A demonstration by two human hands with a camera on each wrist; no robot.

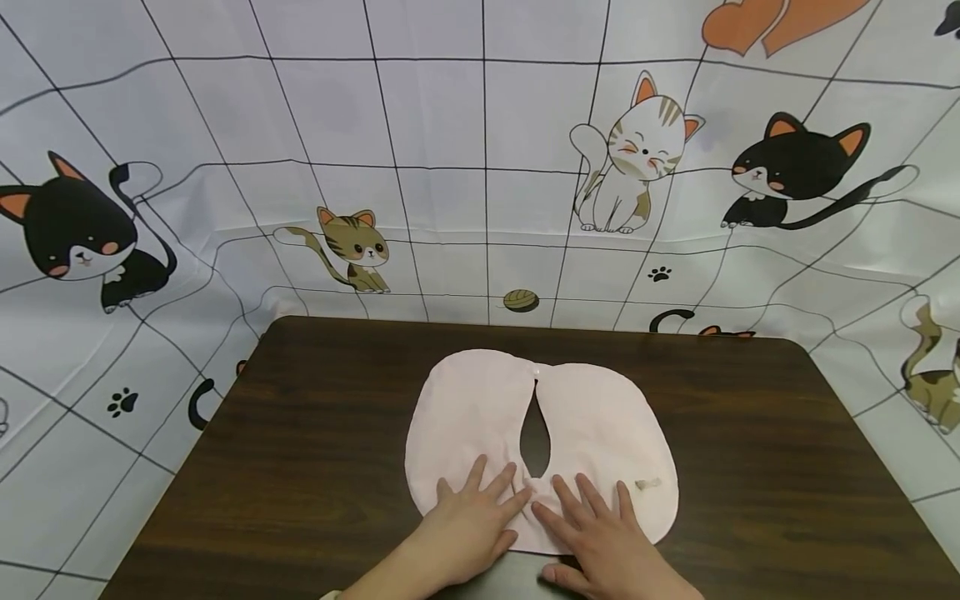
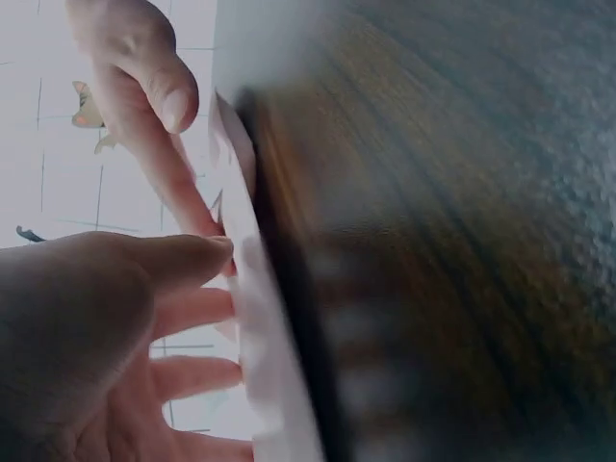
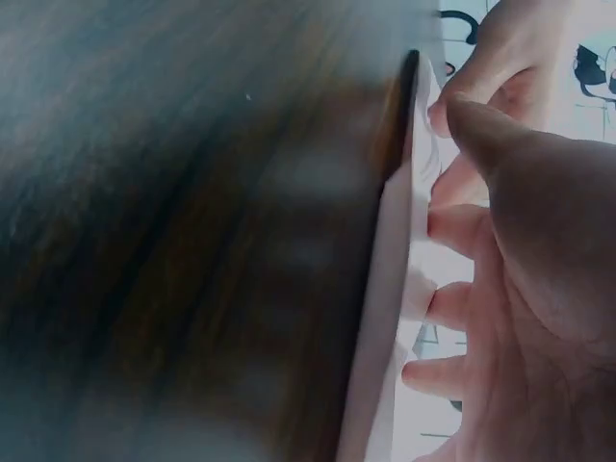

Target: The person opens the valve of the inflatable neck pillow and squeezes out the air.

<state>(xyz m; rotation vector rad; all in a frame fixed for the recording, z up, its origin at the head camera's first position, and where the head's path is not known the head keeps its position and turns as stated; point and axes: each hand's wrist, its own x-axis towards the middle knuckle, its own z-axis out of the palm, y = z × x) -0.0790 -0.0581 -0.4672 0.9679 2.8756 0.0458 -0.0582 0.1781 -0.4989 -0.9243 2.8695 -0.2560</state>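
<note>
A pale pink cloth bib [image 1: 480,400] lies flat on the dark table, its two rounded lobes meeting at a small fastening at the top. Between the lobes is a narrow teardrop neck opening. My left hand [image 1: 471,527] rests with spread fingers on the bib's lower left part. Beside it, my right hand [image 1: 600,533] presses spread fingertips on the lower right part. Both wrist views show the fingertips against the thin bib edge [image 2: 265,318], with the palms raised. A small greenish-grey mark [image 1: 648,483] shows on the right lobe.
The dark wood-grain table [image 1: 300,433] has rounded far corners. A white cloth [image 1: 435,108] with black grid lines and printed cats hangs behind the table and along its sides. A greyish glare lies on the table's near edge between the wrists.
</note>
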